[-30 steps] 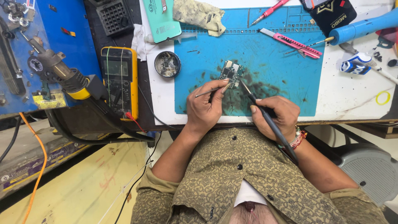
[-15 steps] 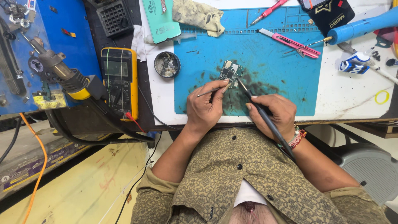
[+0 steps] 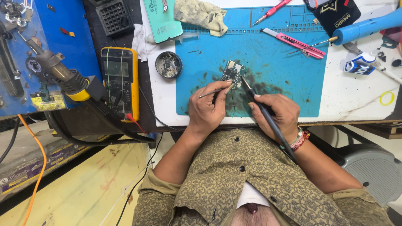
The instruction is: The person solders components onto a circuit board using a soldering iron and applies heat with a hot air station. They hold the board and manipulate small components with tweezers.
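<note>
A small circuit board is seen lying flat on a blue mat, a little left of the mat's middle and above a patch of dark stains, as it is worked on from the desk's near edge. The left hand is closed on tweezers, whose thin tips are angled up toward the board's lower left corner; whether they touch it cannot be told. The right hand is wrapped around a dark soldering iron, held like a pen, its tip brought to the board's right edge.

Just off the mat's left edge, a round tin is set on the white desk. Farther left, a yellow multimeter is laid on a dark strip, with a hot-air handle beside it against a blue unit at the desk's left end. Near the far edge, a teal phone case and a soiled cloth are found at the mat's far left corner. A pink knife is laid on the mat's far right part, a pink-handled screwdriver is angled above it, and a blue tool is placed beyond the mat's right corner. A yellow band is left by the desk's right edge.
</note>
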